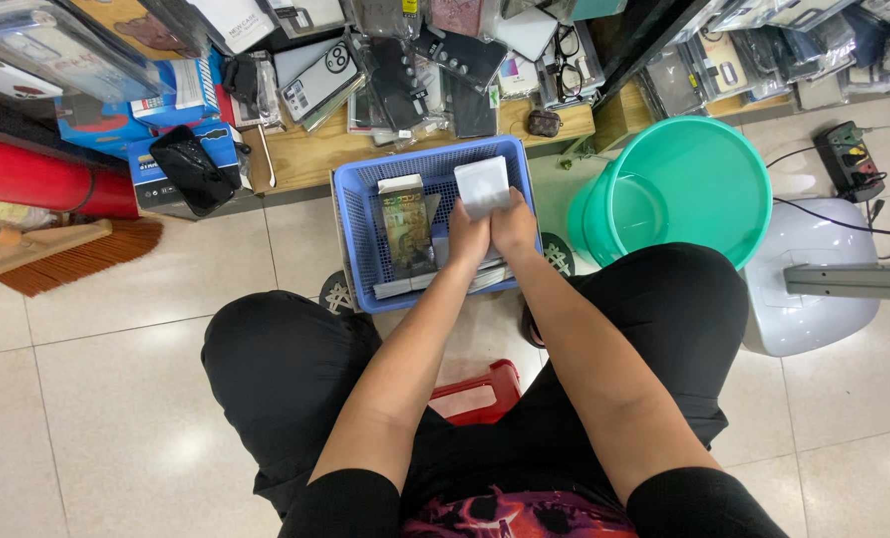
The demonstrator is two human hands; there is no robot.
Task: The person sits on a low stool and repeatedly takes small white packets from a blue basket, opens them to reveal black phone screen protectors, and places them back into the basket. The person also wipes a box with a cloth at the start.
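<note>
Left hand (pixel 468 237) and right hand (pixel 514 224) sat side by side, touching, both clamped on white flat box (pixel 483 185) at frame centre-top. Box rose just above fingers, over blue basket (pixel 355 214).

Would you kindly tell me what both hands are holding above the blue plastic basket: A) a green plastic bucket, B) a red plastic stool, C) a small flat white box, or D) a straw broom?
C: the left hand and right hand together grip a small flat white box over the blue plastic basket.
</note>
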